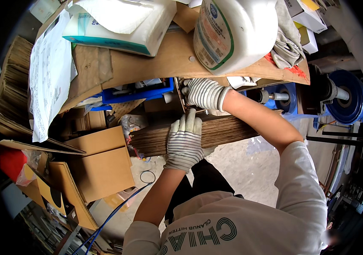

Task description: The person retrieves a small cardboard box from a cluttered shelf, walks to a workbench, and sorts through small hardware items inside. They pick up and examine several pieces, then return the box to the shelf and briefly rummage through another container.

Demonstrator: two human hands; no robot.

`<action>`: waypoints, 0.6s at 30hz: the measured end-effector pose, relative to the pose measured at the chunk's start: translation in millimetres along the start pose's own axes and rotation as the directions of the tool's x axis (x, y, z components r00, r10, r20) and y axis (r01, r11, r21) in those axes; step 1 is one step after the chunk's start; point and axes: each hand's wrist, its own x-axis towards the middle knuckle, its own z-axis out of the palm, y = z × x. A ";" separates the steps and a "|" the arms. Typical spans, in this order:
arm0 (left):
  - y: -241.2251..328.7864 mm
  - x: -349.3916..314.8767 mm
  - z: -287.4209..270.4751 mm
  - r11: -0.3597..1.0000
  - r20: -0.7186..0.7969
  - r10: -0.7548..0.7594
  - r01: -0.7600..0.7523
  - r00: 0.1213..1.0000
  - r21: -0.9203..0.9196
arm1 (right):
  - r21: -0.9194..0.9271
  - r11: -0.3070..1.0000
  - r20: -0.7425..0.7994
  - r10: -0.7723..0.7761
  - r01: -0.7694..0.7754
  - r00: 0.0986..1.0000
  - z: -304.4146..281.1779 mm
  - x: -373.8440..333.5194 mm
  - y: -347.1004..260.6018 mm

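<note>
Both of my hands wear white gloves with grey stripes. My left hand [185,138] lies over the near side of a thick stack of flat brown cardboard sheets [228,129], its fingers stretched toward the table. Just beyond it, my right hand [205,93] reaches under the front edge of the wooden tabletop [160,66]. The right fingers are curled at a narrow dark upright edge; what they grip is hidden. The left fingertips come close beneath the right hand. A blue tray [137,94] with small items sits under the tabletop, left of my right hand.
A large white jug [234,34] and a pack of tissues [117,27] stand on the tabletop, with a grey cloth [287,36] at right. Paper sheets [50,76] hang at left. Cardboard boxes [105,165] and a blue cable [117,208] are lower left; blue film rolls [345,93] are right.
</note>
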 end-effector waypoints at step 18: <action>-2.2 9.6 0.7 1.000 0.026 -0.008 0.007 1.000 0.019 | 0.140 0.990 0.059 0.007 -0.015 0.998 -31.5 -27.5 9.9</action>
